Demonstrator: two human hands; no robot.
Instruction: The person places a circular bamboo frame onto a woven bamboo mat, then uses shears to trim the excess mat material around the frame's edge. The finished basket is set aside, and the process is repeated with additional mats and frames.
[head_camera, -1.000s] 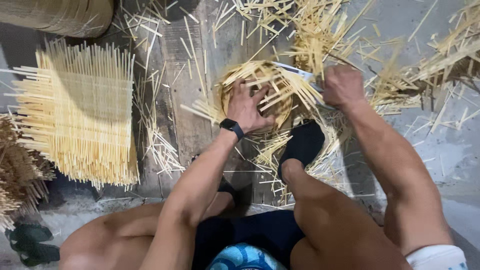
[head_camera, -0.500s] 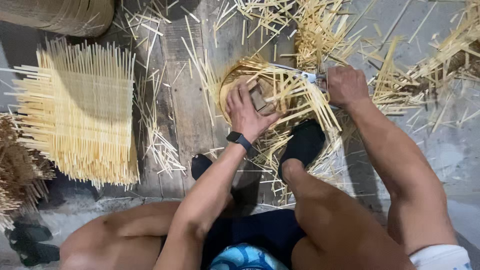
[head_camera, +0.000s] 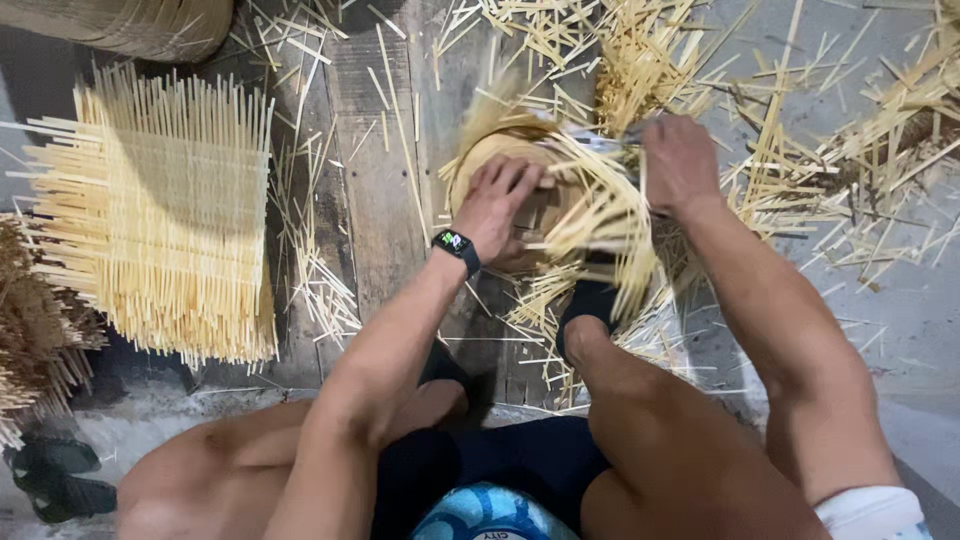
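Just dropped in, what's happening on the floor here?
A person sits on the floor working a small round basket of pale bamboo strips. The left hand presses down inside it, a smartwatch on that wrist. The right hand grips the loose strips fanning out from the rim. A foot in a dark sock rests against the basket. A flat woven mat lies to the left, and offcuts litter the floor.

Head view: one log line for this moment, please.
left hand pressing round woven bamboo basket | right hand gripping loose pale strips | woven mat aside
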